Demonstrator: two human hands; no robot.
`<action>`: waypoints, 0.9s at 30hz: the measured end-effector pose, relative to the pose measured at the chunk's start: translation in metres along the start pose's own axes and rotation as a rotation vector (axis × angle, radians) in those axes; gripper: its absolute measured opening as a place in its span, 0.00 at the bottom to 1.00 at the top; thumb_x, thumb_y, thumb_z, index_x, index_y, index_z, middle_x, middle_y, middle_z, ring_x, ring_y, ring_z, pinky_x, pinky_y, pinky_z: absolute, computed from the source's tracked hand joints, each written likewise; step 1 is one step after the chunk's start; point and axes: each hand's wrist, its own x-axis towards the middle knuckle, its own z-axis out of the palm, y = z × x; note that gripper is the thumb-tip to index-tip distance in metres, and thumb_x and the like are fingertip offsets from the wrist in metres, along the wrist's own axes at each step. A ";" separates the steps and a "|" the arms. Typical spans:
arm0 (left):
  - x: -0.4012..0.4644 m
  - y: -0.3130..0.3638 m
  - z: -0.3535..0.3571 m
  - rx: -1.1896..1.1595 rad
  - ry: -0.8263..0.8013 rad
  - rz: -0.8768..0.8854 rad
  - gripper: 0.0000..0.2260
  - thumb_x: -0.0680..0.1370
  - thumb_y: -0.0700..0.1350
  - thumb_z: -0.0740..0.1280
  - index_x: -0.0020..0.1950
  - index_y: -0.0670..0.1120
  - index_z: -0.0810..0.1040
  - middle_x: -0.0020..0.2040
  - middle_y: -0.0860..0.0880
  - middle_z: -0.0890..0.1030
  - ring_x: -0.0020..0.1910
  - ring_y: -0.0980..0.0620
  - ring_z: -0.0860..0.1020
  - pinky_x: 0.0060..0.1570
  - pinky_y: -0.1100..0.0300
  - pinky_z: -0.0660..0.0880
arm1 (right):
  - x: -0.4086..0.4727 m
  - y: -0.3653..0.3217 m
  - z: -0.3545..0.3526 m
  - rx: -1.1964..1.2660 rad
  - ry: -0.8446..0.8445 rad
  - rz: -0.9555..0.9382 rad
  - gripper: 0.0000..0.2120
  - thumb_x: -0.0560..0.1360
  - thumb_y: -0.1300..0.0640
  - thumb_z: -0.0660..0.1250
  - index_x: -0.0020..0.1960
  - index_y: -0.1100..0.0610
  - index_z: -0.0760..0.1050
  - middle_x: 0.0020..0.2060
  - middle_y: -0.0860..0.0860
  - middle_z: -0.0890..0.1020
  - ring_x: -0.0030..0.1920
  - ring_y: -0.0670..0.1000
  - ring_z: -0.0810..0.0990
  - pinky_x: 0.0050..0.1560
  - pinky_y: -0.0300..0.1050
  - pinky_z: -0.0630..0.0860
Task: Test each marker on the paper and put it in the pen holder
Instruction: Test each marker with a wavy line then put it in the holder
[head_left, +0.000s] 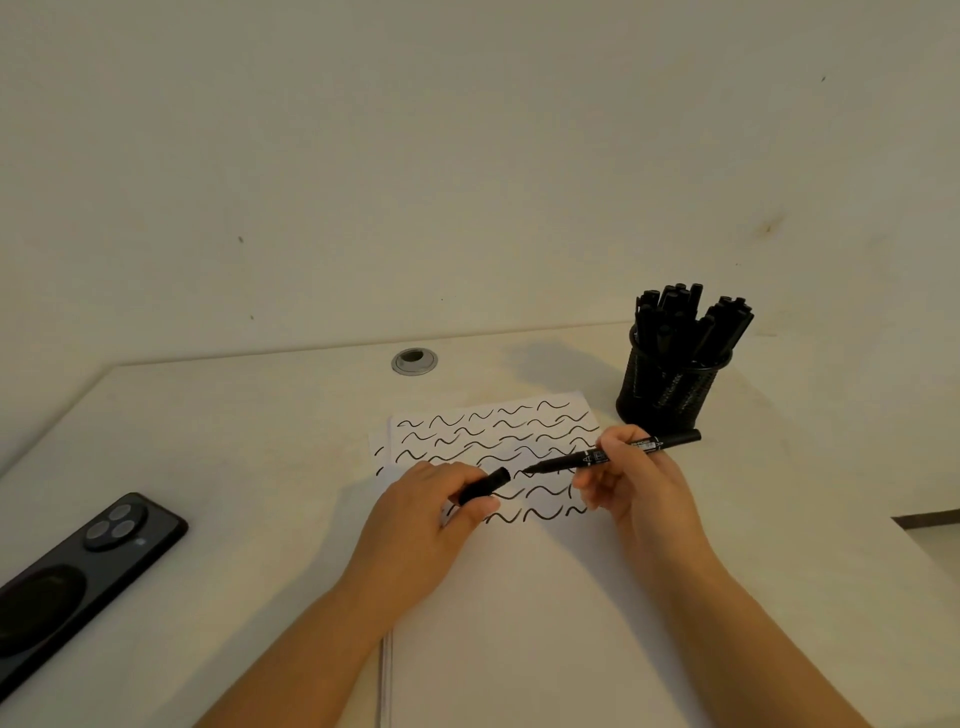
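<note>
While the pale, cream-coloured desk (234, 447) fills the lower half of the frame below a plain wall, a stack of white paper sheets (524, 613) lies at lower centre, its upper part covered in rows of black wavy test strokes (493, 441). At the lower left edge a dark smartphone (78, 577) lies face down, camera cluster up. A black mesh cylindrical pen holder (670, 389) stands right of centre, just beyond the paper's upper right corner, packed with upright black markers (680, 317). Near centre, the left hand (421, 525) rests on the paper with its fingers curled round a black marker cap (483, 486). To its right, the right hand (639, 483) pinches an uncapped black marker (613, 454) between thumb and fingers, the tip pointing left toward the cap's open end, close but apart. A small grey round cable grommet (414, 361) sits at the desk's far edge.
</note>
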 end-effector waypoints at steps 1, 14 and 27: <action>0.000 0.000 0.000 -0.002 -0.005 -0.002 0.09 0.75 0.55 0.64 0.52 0.55 0.77 0.38 0.63 0.73 0.41 0.67 0.70 0.39 0.75 0.64 | 0.000 0.001 0.000 -0.001 -0.011 0.003 0.10 0.78 0.65 0.56 0.38 0.58 0.67 0.23 0.55 0.79 0.23 0.50 0.74 0.25 0.38 0.70; -0.002 0.005 0.000 -0.017 -0.045 0.022 0.08 0.74 0.52 0.66 0.52 0.55 0.78 0.39 0.66 0.74 0.45 0.66 0.70 0.40 0.76 0.63 | -0.005 0.005 0.002 -0.204 -0.150 -0.032 0.08 0.76 0.65 0.61 0.39 0.58 0.72 0.28 0.57 0.81 0.27 0.50 0.77 0.29 0.39 0.74; -0.006 0.012 0.001 -0.244 0.017 0.010 0.09 0.75 0.55 0.58 0.39 0.56 0.75 0.26 0.57 0.71 0.27 0.58 0.68 0.28 0.70 0.62 | -0.015 0.005 0.010 -0.196 -0.292 -0.079 0.03 0.70 0.68 0.66 0.39 0.64 0.73 0.26 0.54 0.79 0.27 0.48 0.75 0.28 0.37 0.72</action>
